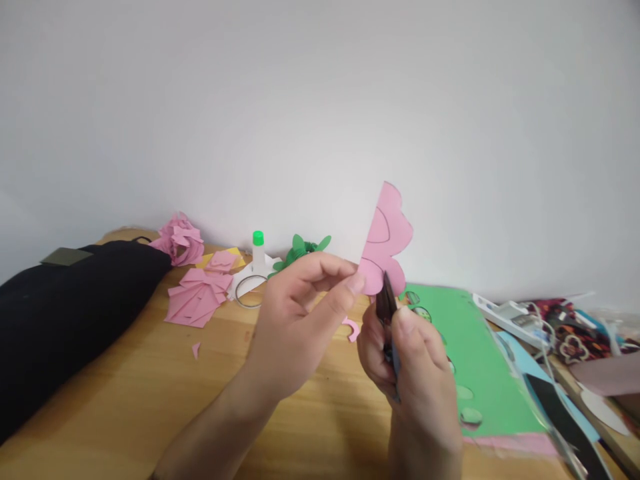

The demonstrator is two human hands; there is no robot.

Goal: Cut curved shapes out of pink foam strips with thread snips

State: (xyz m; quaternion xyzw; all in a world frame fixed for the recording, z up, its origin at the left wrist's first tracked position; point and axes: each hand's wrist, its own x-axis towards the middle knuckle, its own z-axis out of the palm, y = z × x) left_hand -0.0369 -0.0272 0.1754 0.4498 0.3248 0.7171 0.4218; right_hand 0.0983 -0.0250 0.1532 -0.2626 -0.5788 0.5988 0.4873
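Observation:
Between thumb and fingers, my left hand [305,320] pinches the lower left edge of a pink paper cutout [395,230]. This paper has a straight left edge, a scalloped right side and dark curved lines drawn on it. A pair of scissors [386,303] is gripped in my right hand [417,357], pointing up. Their dark blades meet the lower lobe of the paper; whether they cut into it I cannot tell. My right fingers hide most of the handles. Below the paper, a small curved pink scrap [352,330] lies on the wooden table [320,420].
Pink paper pieces [197,300], a glue stick [258,250] with a green cap, a ring [240,293] and green paper leaves [299,245] lie at the back. A green sheet [485,360] and a white power strip [510,317] are right. Black cloth [90,313] covers the left.

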